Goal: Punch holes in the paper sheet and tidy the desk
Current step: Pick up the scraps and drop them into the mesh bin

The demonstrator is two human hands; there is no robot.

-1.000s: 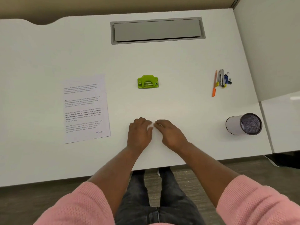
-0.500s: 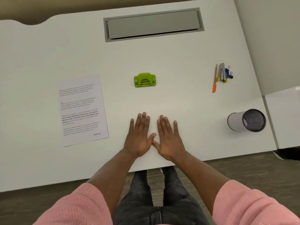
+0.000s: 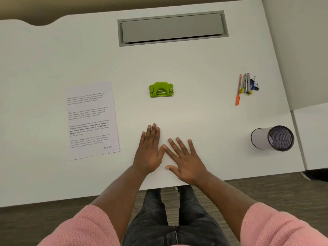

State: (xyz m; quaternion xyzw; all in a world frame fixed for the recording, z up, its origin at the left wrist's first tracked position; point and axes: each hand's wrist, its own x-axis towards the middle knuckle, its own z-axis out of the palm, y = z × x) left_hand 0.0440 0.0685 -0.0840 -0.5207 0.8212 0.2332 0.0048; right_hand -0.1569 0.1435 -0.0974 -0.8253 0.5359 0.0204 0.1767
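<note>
A printed paper sheet lies flat on the white desk, left of centre. A small green hole punch stands in the middle, beyond my hands. My left hand rests palm down near the front edge, fingers together, holding nothing. My right hand lies flat beside it with fingers spread, its index fingertip touching the left thumb. An orange pen, a stapler and blue binder clips lie grouped at the right.
A white mesh pen cup lies on its side at the front right. A grey cable hatch is set into the desk's back. A partition wall borders the right side. Floor and my legs show below the front edge.
Both hands went from curled fists to flat, open palms on the desk. My right hand has since slid slightly back and spread its fingers. The objects have not moved.
</note>
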